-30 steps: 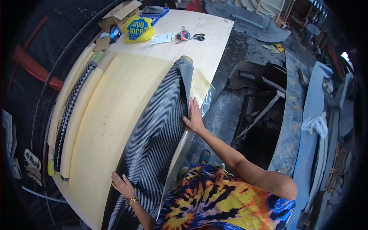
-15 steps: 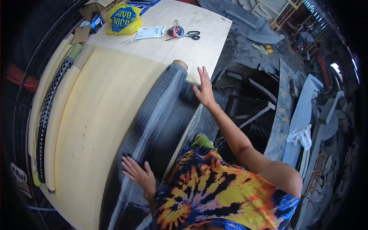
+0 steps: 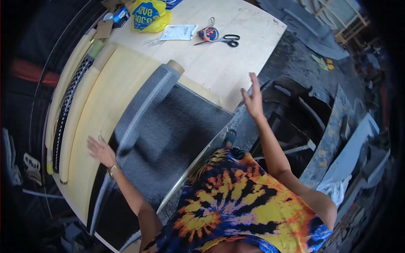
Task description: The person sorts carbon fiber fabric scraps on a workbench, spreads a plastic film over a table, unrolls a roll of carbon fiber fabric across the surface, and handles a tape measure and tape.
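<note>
- Tubes point(image 3: 68, 103) on worktop point(image 3: 249, 25), L edge, prob. to free space.
- L hand point(image 3: 102, 151): grip spread, nothing held, just L of roll point(image 3: 145, 90); touching? can't tell.
- Roll's lengthwise, cloth point(image 3: 190, 122) laid out R.
- Scissors point(image 3: 231, 40) up top, prob. kept off cloth.
- R hand point(image 3: 254, 103): grip loose, fingers apart, nil held.

Woven fabric point(image 3: 181, 122) partly hidden behind left forearm point(image 3: 131, 193); blue object point(image 3: 172, 3) cropped by top edge; packet point(image 3: 179, 32) print unreadably small.
</note>
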Motion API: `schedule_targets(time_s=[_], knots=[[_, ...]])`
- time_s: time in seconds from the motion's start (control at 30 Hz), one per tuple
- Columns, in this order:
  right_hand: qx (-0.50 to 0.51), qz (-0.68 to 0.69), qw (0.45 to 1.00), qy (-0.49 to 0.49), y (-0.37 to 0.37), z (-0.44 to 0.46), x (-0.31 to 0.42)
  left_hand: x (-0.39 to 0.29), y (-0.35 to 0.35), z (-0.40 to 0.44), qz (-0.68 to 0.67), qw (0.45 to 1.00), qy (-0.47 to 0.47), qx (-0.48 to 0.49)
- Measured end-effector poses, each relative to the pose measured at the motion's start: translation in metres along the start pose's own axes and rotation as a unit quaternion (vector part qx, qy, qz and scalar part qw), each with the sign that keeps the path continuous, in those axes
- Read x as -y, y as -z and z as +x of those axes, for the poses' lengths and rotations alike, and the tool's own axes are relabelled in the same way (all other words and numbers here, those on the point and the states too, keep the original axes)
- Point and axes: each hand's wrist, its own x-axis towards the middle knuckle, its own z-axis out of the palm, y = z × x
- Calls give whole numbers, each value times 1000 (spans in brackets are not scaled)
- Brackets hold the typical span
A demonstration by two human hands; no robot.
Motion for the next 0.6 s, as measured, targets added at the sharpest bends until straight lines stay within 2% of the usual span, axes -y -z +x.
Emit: schedule_targets(time_s=[0.07, 0.13, 0.17, 0.2, 0.23, 0.27, 0.3, 0.33, 0.37, 0.4, 0.43, 0.47, 0.5, 0.57, 0.6], knots=[[-10, 35, 998, -48, 4, -5, -7, -18, 4, 1, -31, 998, -52, -17], [-13, 75, 995, -65, -8, -18, -19, -41, 10, -7, -36, 993, -110, 7], [-25, 10, 999, -22, -17, -28, -31, -33, -21, -8, -29, 989, -142, -29], [-20, 18, 999, -47, -25, -36, -32, -29, -43, -8, -27, 990, -135, -12], [-5, 18, 997, -70, -32, -43, -32, -30, -53, -8, 11, 988, -149, -36], [40, 49, 998, -12, -27, -27, -60, -30, -66, -74, -32, 991, -119, -58], [14, -25, 998, 63, -26, -31, -74, -21, -108, -74, -44, 975, -168, -136], [39, 29, 999, 4, -16, -36, -67, -12, -136, -75, -48, 979, -150, -126], [18, 64, 998, 12, -7, -44, -65, -22, -125, -81, 82, 995, -59, 24], [26, 60, 998, -17, 3, -49, -58, -14, -144, -79, 111, 993, -35, 30], [42, 61, 996, -47, 6, -55, -52, -20, -130, -78, 103, 991, -8, 79], [32, 60, 996, -51, 5, -63, -57, -22, -133, -78, 104, 992, -16, 74], [88, 77, 991, -59, 7, -29, -45, -4, -90, -88, 115, 988, 14, 99], [84, 77, 990, -87, 13, -37, -55, -6, -102, -101, 66, 992, -5, 110], [100, 77, 983, -136, 13, -51, -57, -13, -97, -99, 85, 987, -2, 139]])
